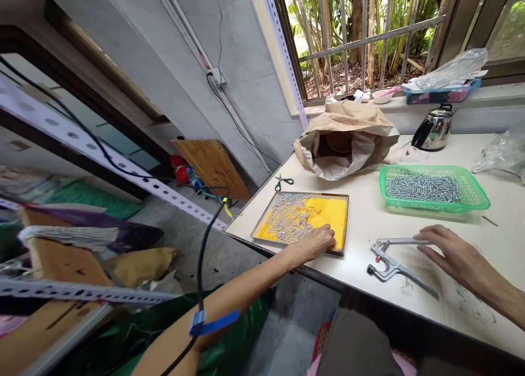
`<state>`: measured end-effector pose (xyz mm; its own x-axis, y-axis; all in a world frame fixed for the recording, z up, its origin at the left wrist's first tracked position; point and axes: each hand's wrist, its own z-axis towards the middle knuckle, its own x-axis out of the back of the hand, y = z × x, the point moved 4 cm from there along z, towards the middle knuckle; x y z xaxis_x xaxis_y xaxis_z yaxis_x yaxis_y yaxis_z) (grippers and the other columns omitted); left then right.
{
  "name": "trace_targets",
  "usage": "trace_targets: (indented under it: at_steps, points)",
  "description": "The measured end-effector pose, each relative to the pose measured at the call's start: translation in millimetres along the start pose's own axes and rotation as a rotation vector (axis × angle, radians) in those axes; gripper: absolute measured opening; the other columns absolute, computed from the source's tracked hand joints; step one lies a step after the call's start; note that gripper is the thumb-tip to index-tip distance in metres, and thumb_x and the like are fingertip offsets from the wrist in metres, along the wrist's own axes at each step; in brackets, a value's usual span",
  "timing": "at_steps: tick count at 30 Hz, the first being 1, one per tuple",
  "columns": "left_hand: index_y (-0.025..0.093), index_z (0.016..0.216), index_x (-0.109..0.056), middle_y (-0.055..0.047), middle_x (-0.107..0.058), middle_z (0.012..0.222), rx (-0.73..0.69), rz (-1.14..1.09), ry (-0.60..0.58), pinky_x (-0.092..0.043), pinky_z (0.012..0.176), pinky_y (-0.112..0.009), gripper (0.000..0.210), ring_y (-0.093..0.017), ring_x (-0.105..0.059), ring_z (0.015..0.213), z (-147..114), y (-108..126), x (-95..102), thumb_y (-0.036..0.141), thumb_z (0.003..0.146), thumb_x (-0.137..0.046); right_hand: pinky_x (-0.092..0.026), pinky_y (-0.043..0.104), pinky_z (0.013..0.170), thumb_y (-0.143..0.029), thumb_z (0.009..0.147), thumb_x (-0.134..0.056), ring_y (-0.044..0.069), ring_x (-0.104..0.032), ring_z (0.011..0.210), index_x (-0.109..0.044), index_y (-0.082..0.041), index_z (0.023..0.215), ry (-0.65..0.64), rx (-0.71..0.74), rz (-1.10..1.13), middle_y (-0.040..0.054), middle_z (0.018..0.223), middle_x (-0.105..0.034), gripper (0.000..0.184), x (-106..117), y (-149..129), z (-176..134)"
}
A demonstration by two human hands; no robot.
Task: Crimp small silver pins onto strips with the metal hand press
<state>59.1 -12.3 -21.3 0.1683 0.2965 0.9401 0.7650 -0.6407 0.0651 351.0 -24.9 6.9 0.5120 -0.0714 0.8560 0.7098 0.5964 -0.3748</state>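
Note:
My left hand (315,242) is at the near right corner of a shallow tray (255,237), its fingers curled down against the yellow bottom. Whatever is between its fingertips is hidden. Small silvery metal pins (289,220) lie loose over the tray's left half. To the right, grey hand pliers (391,266) with a spring and a small red part lie on the table, handles spread. My right hand (451,253) has the end of their upper handle between its thumb and fingers.
A green plastic basket (476,193) holds more metal pins. Behind the tray are green-handled scissors (283,181) and an open brown paper bag (348,127). A steel kettle (437,127) stands at the back. A black cable (200,256) runs along my left arm.

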Motion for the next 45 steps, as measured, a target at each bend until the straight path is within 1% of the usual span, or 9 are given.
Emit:
trace_targets:
  at_steps: [6,11,14,16,19,22,25,32,45]
  points:
    - [0.014,0.083,-0.062,-0.008,-0.058,0.088,-0.103,0.069,0.039,-0.037,0.067,-0.025,0.016,-0.018,-0.049,0.088,-0.4,3.5,-0.6,0.015,0.091,-0.048,-0.051,0.030,0.062,-0.035,0.094,-0.033,0.018,-0.063,0.073,-0.061,-0.023,0.092,-0.211,-0.063,0.070,0.0065,0.084,-0.061,0.031,-24.9,-29.8,-30.0]
    - [0.014,0.076,-0.062,-0.008,-0.060,0.084,-0.006,-0.056,0.115,-0.042,0.070,-0.026,0.019,-0.019,-0.053,0.086,2.2,0.4,0.5,0.011,0.088,-0.047,-0.046,0.026,0.058,-0.021,0.090,-0.037,0.015,-0.060,0.068,-0.058,-0.023,0.091,-0.298,-0.141,-0.045,0.0037,0.082,-0.057,0.020,-44.8,-34.0,-37.6]
    - [0.013,0.077,-0.063,-0.006,-0.062,0.079,0.184,-0.370,0.333,-0.045,0.071,-0.026,0.015,-0.016,-0.057,0.078,0.0,5.2,8.5,0.010,0.083,-0.050,-0.043,0.025,0.056,-0.014,0.089,-0.036,0.014,-0.057,0.065,-0.053,-0.021,0.079,-0.311,-0.125,-0.125,0.0024,0.078,-0.055,0.021,-48.4,-33.0,-38.7]
    - [0.013,0.082,-0.065,-0.003,-0.062,0.072,0.307,-0.712,0.387,-0.047,0.064,-0.024,0.012,-0.013,-0.058,0.066,-1.6,17.6,6.0,0.013,0.079,-0.054,-0.040,0.025,0.054,-0.007,0.086,-0.036,0.014,-0.054,0.062,-0.049,-0.021,0.073,-0.278,-0.073,-0.199,0.0020,0.075,-0.053,0.023,-47.1,-35.7,-40.4]
    - [0.012,0.086,-0.065,0.001,-0.060,0.064,0.420,-1.211,0.260,-0.046,0.050,-0.022,0.016,-0.009,-0.053,0.049,0.6,49.2,-9.7,0.020,0.073,-0.060,-0.035,0.025,0.052,0.002,0.079,-0.037,0.014,-0.049,0.059,-0.046,-0.020,0.071,-0.154,0.037,-0.315,0.0014,0.070,-0.050,0.025,-41.0,-45.6,-45.3]
    - [0.011,0.077,-0.066,0.001,-0.061,0.062,0.489,-1.432,0.213,-0.046,0.048,-0.020,0.017,-0.008,-0.051,0.046,5.8,73.7,-22.1,0.025,0.068,-0.066,-0.034,0.026,0.053,0.007,0.075,-0.037,0.015,-0.047,0.059,-0.048,-0.020,0.073,-0.029,0.135,-0.389,0.0010,0.068,-0.049,0.028,-34.4,-57.0,-51.5]
    - [0.011,0.073,-0.067,0.001,-0.060,0.058,0.518,-1.428,0.250,-0.042,0.047,-0.019,0.017,-0.007,-0.050,0.046,11.5,83.0,-28.3,0.027,0.068,-0.066,-0.033,0.027,0.054,0.010,0.071,-0.039,0.015,-0.046,0.057,-0.049,-0.019,0.074,0.032,0.177,-0.424,0.0008,0.067,-0.050,0.031,-30.3,-63.5,-55.1]
    - [0.013,0.067,-0.069,-0.001,-0.067,0.063,0.423,-1.090,0.363,-0.044,0.059,-0.020,0.009,-0.012,-0.058,0.059,14.3,92.1,-19.8,0.019,0.068,-0.062,-0.033,0.028,0.056,0.011,0.072,-0.041,0.016,-0.046,0.057,-0.050,-0.019,0.072,0.051,0.191,-0.456,0.0010,0.066,-0.051,0.031,-27.6,-66.9,-54.2]
    - [0.011,0.060,-0.063,0.005,-0.047,0.046,0.510,-1.122,0.001,-0.028,0.047,-0.020,0.023,-0.008,-0.039,0.046,23.4,93.0,-38.4,0.033,0.062,-0.060,-0.035,0.029,0.057,0.004,0.078,-0.041,0.017,-0.049,0.062,-0.050,-0.019,0.075,-0.178,0.072,-0.312,0.0041,0.074,-0.054,0.025,-42.5,-59.5,-59.0]
